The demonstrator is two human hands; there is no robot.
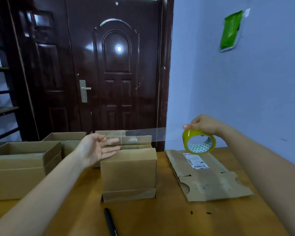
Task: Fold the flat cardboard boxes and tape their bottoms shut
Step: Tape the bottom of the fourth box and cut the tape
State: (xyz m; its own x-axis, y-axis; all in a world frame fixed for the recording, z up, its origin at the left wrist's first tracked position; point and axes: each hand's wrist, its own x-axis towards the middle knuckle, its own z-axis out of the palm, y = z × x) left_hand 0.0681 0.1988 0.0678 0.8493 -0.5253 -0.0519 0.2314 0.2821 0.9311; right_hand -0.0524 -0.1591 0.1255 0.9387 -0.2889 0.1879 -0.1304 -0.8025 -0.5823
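Above the table [143, 218], the right hand [203, 124] grips the tape roll [199, 141], stretching a clear strip [146, 133] taut. The left hand [99, 148], fingers spread wide, steadies the box [129, 172], probably readying it for sealing.

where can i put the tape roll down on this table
Bare table lies near the front edge, between the pen and the flat box. The left is crowded with folded boxes; the middle box fills the centre.

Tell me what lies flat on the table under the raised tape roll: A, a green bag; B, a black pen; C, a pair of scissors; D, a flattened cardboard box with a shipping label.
D: the flattened cardboard box with a white label lies under the tape roll held in the right hand.
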